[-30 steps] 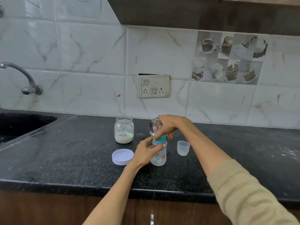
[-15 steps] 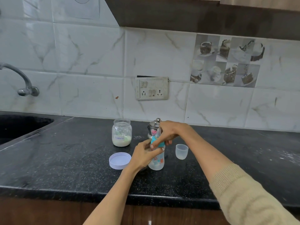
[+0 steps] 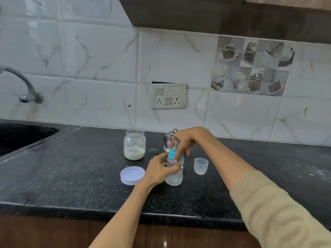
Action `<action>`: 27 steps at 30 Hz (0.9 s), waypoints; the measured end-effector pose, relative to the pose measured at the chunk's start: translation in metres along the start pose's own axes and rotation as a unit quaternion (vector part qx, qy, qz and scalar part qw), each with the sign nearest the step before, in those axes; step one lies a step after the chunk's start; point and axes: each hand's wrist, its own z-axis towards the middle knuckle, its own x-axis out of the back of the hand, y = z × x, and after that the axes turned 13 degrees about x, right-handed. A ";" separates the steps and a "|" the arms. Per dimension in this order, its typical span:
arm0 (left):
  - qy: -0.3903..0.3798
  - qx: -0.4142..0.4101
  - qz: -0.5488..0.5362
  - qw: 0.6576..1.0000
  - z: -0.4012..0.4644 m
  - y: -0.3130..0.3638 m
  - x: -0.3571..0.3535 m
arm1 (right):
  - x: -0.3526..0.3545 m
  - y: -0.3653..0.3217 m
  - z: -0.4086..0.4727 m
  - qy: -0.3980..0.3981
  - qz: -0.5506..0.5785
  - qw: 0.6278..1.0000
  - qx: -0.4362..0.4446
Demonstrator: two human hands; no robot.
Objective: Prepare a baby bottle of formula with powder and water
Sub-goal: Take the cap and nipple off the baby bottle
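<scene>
Left hand (image 3: 159,170) gripping upright bottle (image 3: 174,173) body from 9 o'clock; right hand (image 3: 186,140) pinching teal collar (image 3: 172,153) from 12, axis vertical.

Bottle (image 3: 174,174) stands mid-bench (image 3: 71,176), between both hands: left hand (image 3: 159,170) on its left side, right hand (image 3: 186,140) over its top. Lid (image 3: 132,175) just left of it, cup (image 3: 201,166) just right. Jar (image 3: 134,144) behind the lid, pot (image 3: 169,140) behind the bottle near the back edge. Sink (image 3: 21,135) at the far-left corner, tap (image 3: 23,86) above.
</scene>
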 end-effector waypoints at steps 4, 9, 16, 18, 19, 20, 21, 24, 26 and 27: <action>0.068 0.024 0.076 0.995 -0.002 0.005 -0.008 | 0.007 -0.020 -0.001 -0.056 -0.089 0.990 -0.096; 0.123 0.066 0.126 0.982 -0.002 0.011 -0.017 | 0.003 -0.032 0.000 -0.044 -0.070 0.987 -0.136; 0.119 0.116 0.118 0.979 0.004 0.013 -0.022 | -0.006 -0.020 -0.001 -0.015 -0.053 0.997 -0.046; 0.110 0.123 0.130 0.978 0.005 0.015 -0.021 | -0.004 -0.024 -0.005 -0.025 -0.062 0.997 -0.041; 0.103 0.129 0.138 0.977 0.005 0.017 -0.020 | -0.002 -0.026 -0.006 -0.038 -0.083 0.995 -0.047; 0.096 0.134 0.142 0.976 0.006 0.018 -0.020 | 0.001 -0.030 -0.005 -0.051 -0.126 0.989 -0.056; 0.092 0.141 0.142 0.976 0.006 0.021 -0.020 | 0.002 -0.036 -0.002 -0.056 -0.182 0.980 -0.065; 0.091 0.147 0.178 0.969 0.006 0.020 -0.021 | -0.019 -0.052 0.016 -0.031 -0.357 0.927 -0.112; 0.117 0.134 0.168 0.970 0.007 0.015 -0.020 | -0.043 -0.056 0.029 -0.101 -0.479 0.861 -0.137; 0.127 0.134 0.152 0.971 0.008 0.012 -0.018 | -0.053 -0.058 0.027 -0.129 -0.509 0.842 -0.128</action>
